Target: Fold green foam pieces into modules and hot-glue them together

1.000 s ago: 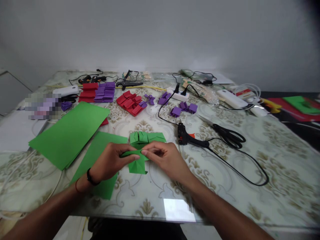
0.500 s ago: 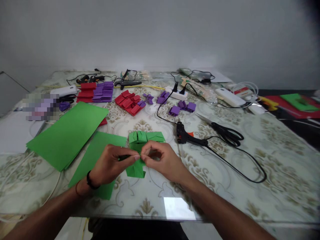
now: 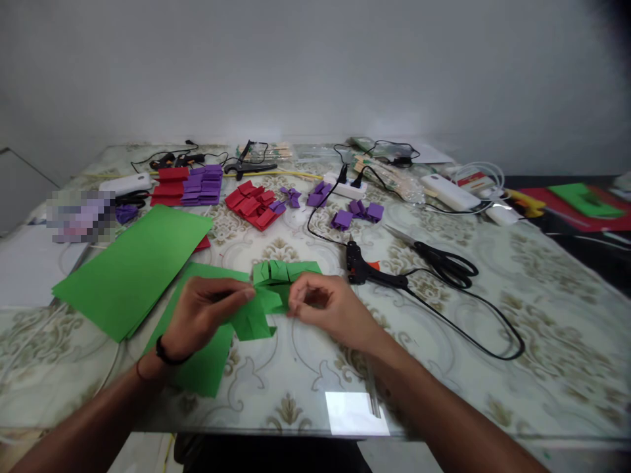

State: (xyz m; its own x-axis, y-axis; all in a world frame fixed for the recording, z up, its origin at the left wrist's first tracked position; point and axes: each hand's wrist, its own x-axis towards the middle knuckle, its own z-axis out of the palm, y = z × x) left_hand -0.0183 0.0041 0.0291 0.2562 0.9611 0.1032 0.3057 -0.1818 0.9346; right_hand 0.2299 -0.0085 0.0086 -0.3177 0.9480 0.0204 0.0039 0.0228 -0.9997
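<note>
My left hand (image 3: pixel 204 315), wearing a dark wristband, is closed in a pinch on a folded green paper piece (image 3: pixel 254 320), whose lower part hangs below the fingertips. To the right, my right hand (image 3: pixel 328 305) has thumb and fingertips drawn together. Whether anything is between them is hidden. Just behind its fingers lie more folded green paper pieces (image 3: pixel 296 268) in a row. Under my left hand rests a green sheet (image 3: pixel 210 374), and a stack of green sheets (image 3: pixel 138 263) lies beyond it.
A black glue gun (image 3: pixel 369 270) with its cord and black-handled scissors (image 3: pixel 438 259) lie to the right. Farther back are red folded papers (image 3: pixel 252 203), purple folded papers (image 3: pixel 203 185), a white power strip (image 3: pixel 348 187) and pliers-like cutters (image 3: pixel 246 169). The table's front edge is near me.
My hands have moved apart from where their fingertips met, the left going left with the folded green paper piece. My right hand has shifted slightly right.
</note>
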